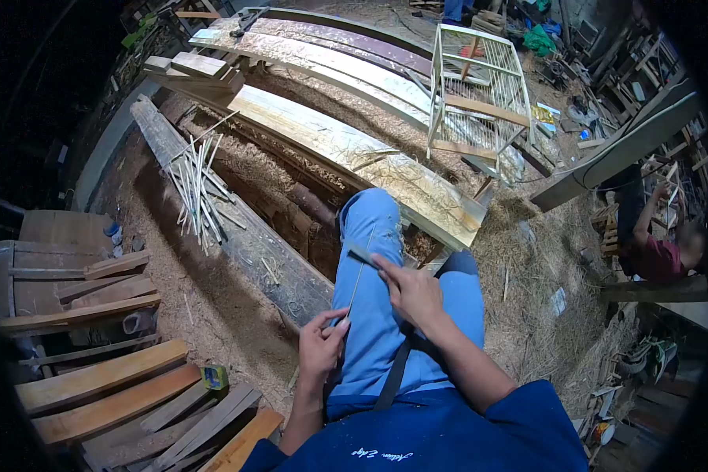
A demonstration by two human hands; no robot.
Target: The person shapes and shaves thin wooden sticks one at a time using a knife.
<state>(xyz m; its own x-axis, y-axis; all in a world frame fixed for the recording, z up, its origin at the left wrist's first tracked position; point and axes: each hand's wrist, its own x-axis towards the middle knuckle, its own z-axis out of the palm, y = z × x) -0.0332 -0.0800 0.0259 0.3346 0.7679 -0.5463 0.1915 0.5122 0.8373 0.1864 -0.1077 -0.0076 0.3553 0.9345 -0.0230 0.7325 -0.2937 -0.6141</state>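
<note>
My left hand (pixel 322 344) is closed, pinching the lower end of a thin wooden stick (pixel 359 277) above my thigh. The stick slants up across the blue trouser leg. In my right hand (pixel 413 295), which is also closed, is a knife (pixel 361 253) with a flat grey blade; its handle is hidden in the fingers. The blade lies across or against the stick over my knee; whether it touches is too fine to tell. To the left, a bundle of thin sticks (pixel 199 189) rests on a weathered plank (pixel 263 252).
A long pale board (pixel 315 130) runs in front of my knees, with a slatted wooden frame (pixel 480 98) standing behind it. Cut wood pieces (pixel 106 385) lie at the lower left beside a chair (pixel 55 244). Shavings cover the ground. Another person (pixel 657 252) is at the right.
</note>
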